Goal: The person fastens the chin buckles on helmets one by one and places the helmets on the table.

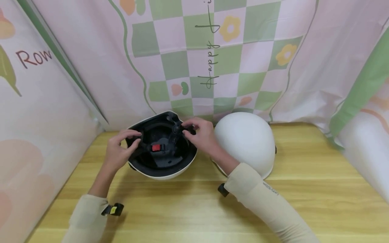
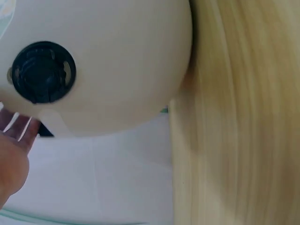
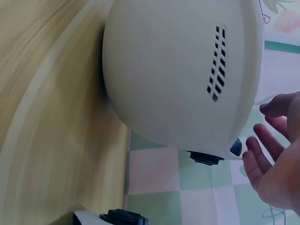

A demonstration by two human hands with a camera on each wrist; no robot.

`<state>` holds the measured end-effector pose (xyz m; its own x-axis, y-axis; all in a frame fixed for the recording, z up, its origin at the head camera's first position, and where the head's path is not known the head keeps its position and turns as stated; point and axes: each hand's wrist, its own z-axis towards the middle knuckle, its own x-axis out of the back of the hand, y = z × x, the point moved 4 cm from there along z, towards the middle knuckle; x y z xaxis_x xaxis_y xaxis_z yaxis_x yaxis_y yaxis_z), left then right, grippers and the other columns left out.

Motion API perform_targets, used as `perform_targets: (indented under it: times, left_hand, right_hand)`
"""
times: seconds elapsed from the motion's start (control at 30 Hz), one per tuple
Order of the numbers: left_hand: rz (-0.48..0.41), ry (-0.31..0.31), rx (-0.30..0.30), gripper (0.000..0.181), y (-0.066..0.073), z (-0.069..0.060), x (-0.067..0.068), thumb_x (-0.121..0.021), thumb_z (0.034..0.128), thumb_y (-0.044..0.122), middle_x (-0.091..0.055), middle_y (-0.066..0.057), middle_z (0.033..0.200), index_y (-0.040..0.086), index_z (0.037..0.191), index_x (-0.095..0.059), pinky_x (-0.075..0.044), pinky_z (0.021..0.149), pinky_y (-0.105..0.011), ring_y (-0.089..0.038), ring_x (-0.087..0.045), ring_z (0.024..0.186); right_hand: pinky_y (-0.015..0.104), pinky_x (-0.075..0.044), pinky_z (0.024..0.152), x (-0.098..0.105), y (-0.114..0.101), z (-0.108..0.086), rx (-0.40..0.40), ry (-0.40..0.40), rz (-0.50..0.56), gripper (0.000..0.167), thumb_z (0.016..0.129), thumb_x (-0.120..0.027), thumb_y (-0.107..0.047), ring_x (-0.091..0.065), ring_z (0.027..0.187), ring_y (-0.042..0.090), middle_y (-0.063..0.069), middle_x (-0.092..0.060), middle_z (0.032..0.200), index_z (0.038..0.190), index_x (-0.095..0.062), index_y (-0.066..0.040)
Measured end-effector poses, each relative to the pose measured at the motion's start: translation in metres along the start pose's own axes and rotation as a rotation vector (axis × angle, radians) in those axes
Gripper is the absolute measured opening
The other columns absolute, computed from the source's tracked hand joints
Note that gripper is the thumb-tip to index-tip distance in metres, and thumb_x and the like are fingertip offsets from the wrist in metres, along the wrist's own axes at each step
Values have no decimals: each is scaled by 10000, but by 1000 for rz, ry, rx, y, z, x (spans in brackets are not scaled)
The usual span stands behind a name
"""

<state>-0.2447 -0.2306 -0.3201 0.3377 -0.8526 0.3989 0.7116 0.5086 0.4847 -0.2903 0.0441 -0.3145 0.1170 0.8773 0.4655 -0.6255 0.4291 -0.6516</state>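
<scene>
An upturned white helmet [image 1: 173, 175] lies on the wooden table, its black lining and red buckle [image 1: 156, 147] facing up. At its left rim is my left hand [image 1: 117, 152], thumb and forefinger bent towards each other beside the black strap; whether they pinch it cannot be told. My right hand [image 1: 202, 135] hovers at the right rim by a black strap [image 1: 175, 131], fingertips apart. The right wrist view shows nothing between those fingers [image 3: 267, 140]. On the helmet's outside, the left wrist view has a round black fitting [image 2: 43, 72]; the right one shows vent slots [image 3: 218, 63].
A second white helmet [image 1: 244, 141] sits dome up on the right, partly behind my right forearm. Patterned cloth [image 1: 200, 60] hangs along the table's back edge and covers the sides. Bare wooden table [image 1: 182, 209] shows in front of the helmets.
</scene>
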Motion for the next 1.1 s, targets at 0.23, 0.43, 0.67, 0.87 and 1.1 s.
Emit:
perform_targets:
  times: [0.23,0.43,0.67,0.87,1.1]
  left_hand:
    - [62,101,61,318,-9,-11,15,-753,759,-122,-676,-263,1046,-72,1070,-710,-436,858,-152,22,-542,1011]
    - [100,64,285,513,-21,-21,21,-777,783,-45,-591,-254,1178,-56,1268,-611,-434,836,-106,24,-506,1044]
    - [14,-11,398,445,-28,-27,22,-706,886,12,-653,-255,1193,-39,1316,-600,-482,810,-52,125,-555,992]
    - [-65,-30,436,425,-30,-31,22,-676,924,57,-696,96,1114,-14,1335,-598,-490,814,-67,103,-606,975]
    - [-126,-69,479,427,-33,-38,24,-615,972,96,-633,252,1118,-40,1372,-550,-484,838,-57,125,-594,1000]
  right_hand:
    - [369,-515,769,8,10,4,-100,-53,-49,226,859,-740,-112,-660,968,274,82,-730,1133,1083,-747,-84]
    - [414,-572,887,4,22,-1,-261,-225,-6,426,901,-715,-183,-645,1164,298,94,-622,1349,1312,-627,-119]
    - [449,-559,932,2,26,-5,-292,-273,23,448,924,-691,-185,-615,1214,305,104,-626,1358,1358,-599,-124]
    - [442,-565,915,4,25,-10,-316,-304,51,425,922,-695,-188,-637,1187,313,111,-658,1301,1339,-620,-149]
    - [379,-590,871,6,27,-14,-421,-302,251,378,922,-693,-134,-647,1176,344,113,-620,1347,1294,-633,-94]
